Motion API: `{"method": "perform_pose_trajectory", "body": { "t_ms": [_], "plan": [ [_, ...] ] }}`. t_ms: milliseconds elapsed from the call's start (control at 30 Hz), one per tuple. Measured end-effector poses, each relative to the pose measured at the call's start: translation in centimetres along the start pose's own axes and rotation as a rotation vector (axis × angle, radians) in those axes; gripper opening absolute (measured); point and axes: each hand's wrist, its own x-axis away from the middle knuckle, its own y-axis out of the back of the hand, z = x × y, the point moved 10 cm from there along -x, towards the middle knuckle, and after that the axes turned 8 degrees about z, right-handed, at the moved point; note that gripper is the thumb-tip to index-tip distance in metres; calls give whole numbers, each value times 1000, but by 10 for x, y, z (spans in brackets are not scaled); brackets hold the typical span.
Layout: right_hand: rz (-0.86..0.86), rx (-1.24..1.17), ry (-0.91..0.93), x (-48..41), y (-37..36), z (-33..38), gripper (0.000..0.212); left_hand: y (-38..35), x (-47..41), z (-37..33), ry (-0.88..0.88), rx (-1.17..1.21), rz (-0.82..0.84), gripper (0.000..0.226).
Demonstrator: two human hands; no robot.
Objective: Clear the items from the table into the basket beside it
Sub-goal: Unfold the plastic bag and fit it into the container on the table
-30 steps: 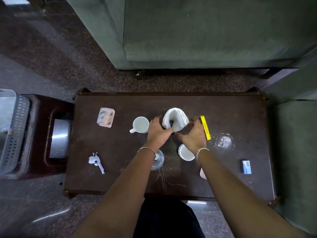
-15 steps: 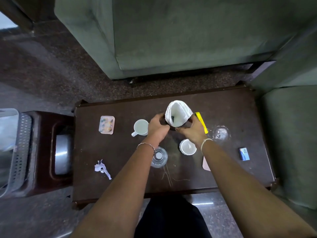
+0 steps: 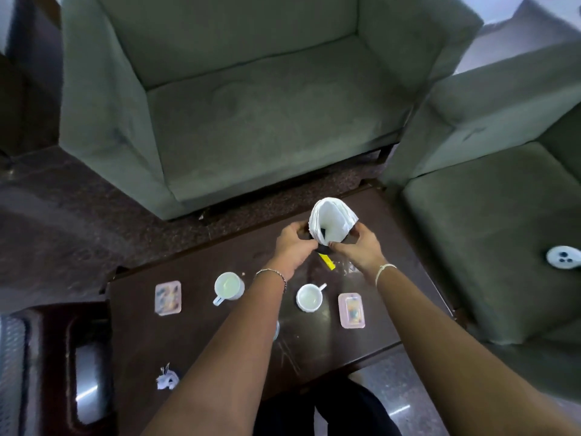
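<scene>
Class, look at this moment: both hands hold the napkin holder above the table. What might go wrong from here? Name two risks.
1. The fanned napkins sit loose in the holder; tilting it on the way to the basket at far left may spill them.
2. That path crosses the left mug, so a forearm could knock it. The left hand and right hand share the grip, leaving none free.

Basket (image 3: 11, 372) is chopped off by the left edge and pretty blurry. Yellow stick (image 3: 327, 262) mostly hidden under the hands, glass (image 3: 276, 330) barely peeks past the left forearm.
</scene>
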Motion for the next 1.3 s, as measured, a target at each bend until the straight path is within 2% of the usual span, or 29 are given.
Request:
{"method": "perform_pose_trajectory", "body": {
  "t_ms": [133, 233, 333, 533, 600, 733, 867, 1300],
  "plan": [
    [-14, 16, -4, -17, 37, -10, 66, -42, -14, -17, 13, 6, 91, 74],
    [-11, 2, -44, -37, 61, -25, 63, -71, -38, -22, 45, 49, 122, 56],
    [-11, 4, -73, -59, 83, -41, 55, -99, -61, -26, 90, 82, 111, 49],
    [52, -3, -131, -114, 113, -72, 54, -139, -112, -20, 157, 121, 69, 59],
    [87, -21, -137, -131, 117, -80, 55, -146, -127, -16, 178, 114, 45, 65],
    [123, 17, -150, -159, 119, -96, 61, -152, -154, -9, 216, 60, 24, 61],
    [115, 45, -147, -179, 121, -105, 57, -157, -172, -6, 217, 7, 32, 65],
    [185, -15, -129, -190, 117, -113, 68, -166, -176, -11, 157, 0, -2, 52]
  ]
}}
